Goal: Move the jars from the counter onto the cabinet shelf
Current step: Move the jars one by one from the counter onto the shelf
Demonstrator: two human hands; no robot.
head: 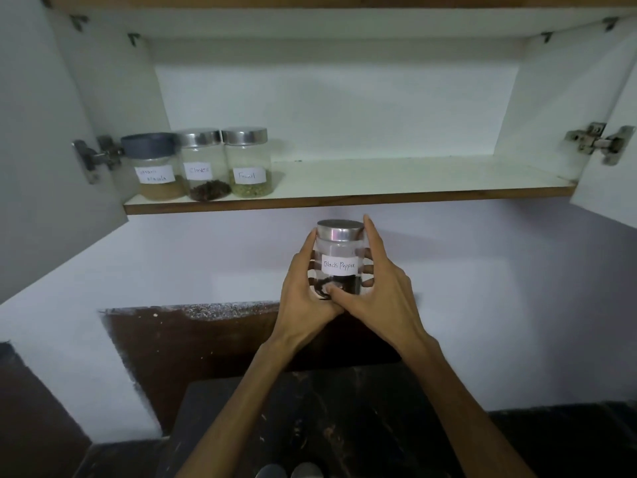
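Both arms reach forward and up, the left hand (303,288) and right hand (382,294) wrapped around opposite sides of the Black Pepper jar (339,260), fingers (374,236) clasping it upright in the air just below the cabinet shelf (413,181). It holds dark peppercorns under a steel lid. On the shelf's left end stand three jars: Masala (155,167) with brown powder, Cloves (205,165), Fennel (248,162).
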